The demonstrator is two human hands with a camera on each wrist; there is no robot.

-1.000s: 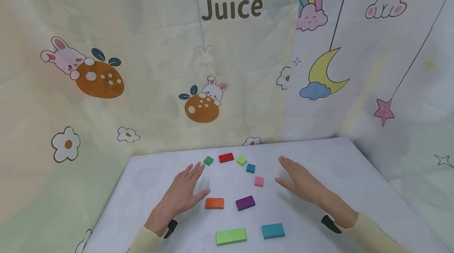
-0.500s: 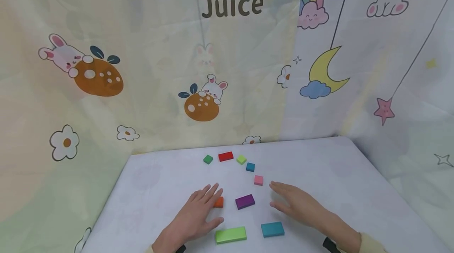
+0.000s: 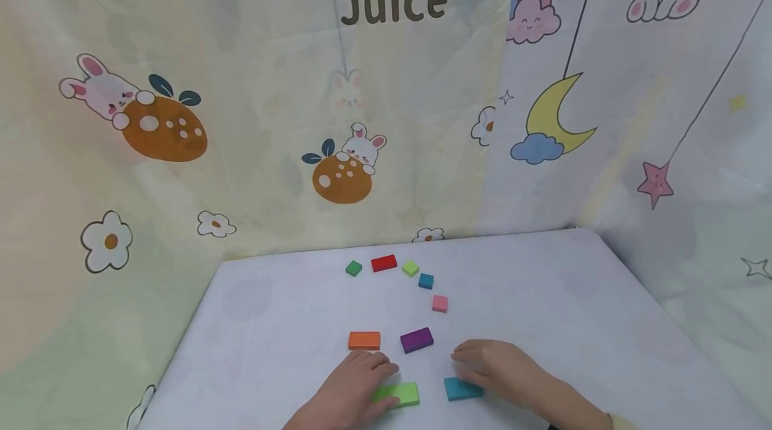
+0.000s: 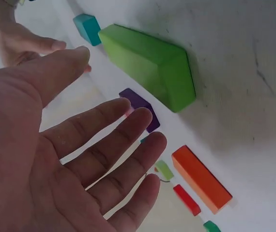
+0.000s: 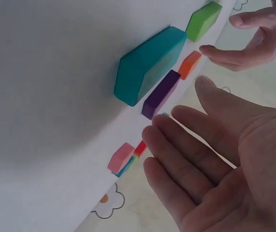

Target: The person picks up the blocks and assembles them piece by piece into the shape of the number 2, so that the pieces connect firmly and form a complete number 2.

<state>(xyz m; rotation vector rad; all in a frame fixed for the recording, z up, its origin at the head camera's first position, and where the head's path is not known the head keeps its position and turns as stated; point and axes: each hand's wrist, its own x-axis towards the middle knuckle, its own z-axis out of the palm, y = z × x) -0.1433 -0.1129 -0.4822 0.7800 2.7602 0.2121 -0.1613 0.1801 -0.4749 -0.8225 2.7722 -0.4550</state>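
Note:
My left hand [image 3: 352, 386] hovers over the long light green block [image 3: 405, 394], covering its left end in the head view. In the left wrist view its fingers [image 4: 123, 140] are spread and loosely bent, with a gap between them and the light green block [image 4: 147, 63]. My right hand [image 3: 503, 373] is above the teal block [image 3: 461, 390] and overlaps its upper right corner. The right wrist view shows that hand's fingers [image 5: 176, 150] relaxed, apart from the teal block [image 5: 150, 67]. Neither hand holds anything.
An orange block [image 3: 364, 341] and a purple block [image 3: 417, 340] lie just beyond the hands. Farther back are a pink cube [image 3: 440, 304], a blue cube [image 3: 425, 281], a small lime block [image 3: 411, 268], a red block [image 3: 384, 263] and a green block [image 3: 354, 268]. A printed curtain [image 3: 265, 115] hangs behind the white table [image 3: 531, 282].
Both hands have come back toward the near side of the table, the left also rightward, and now reach the light green and teal blocks. The blocks have not moved.

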